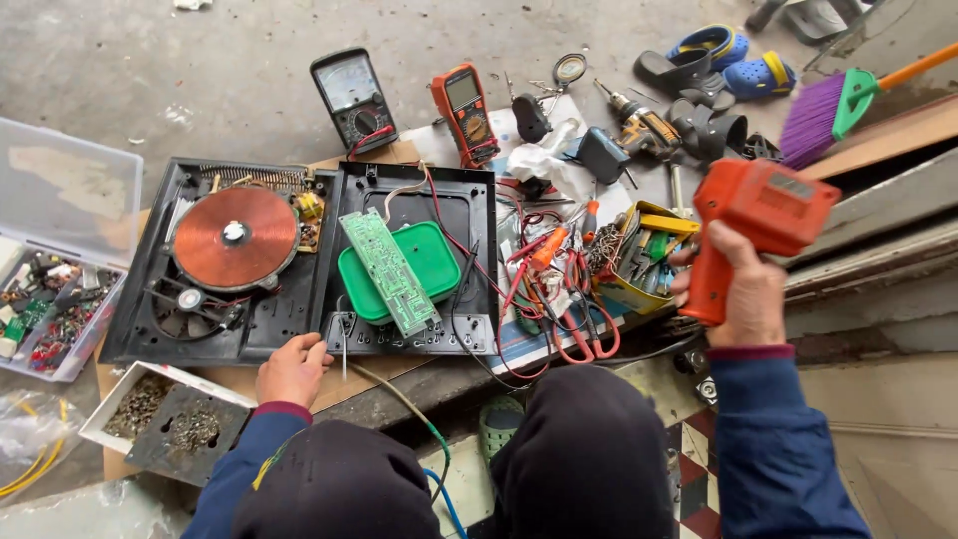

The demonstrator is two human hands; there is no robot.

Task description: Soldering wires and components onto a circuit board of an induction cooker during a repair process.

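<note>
My right hand (743,294) grips the handle of an orange pistol-shaped power tool (758,215), held up at the right above the floor. My left hand (291,367) rests at the front edge of an opened black induction cooker case (299,299), its fingers curled, nothing clearly held. Inside the case sit a copper coil disc (237,238) and a fan on the left. A long green circuit board (387,269) lies across a green lid (424,260) on the right half.
Two multimeters (351,95) (464,112) lie behind the case. Pliers, screwdrivers and red leads clutter the middle (559,279), beside a yellow tin of tools (644,260). A clear parts box (55,260) stands left, a screw tray (165,419) front left, a purple broom (828,110) far right.
</note>
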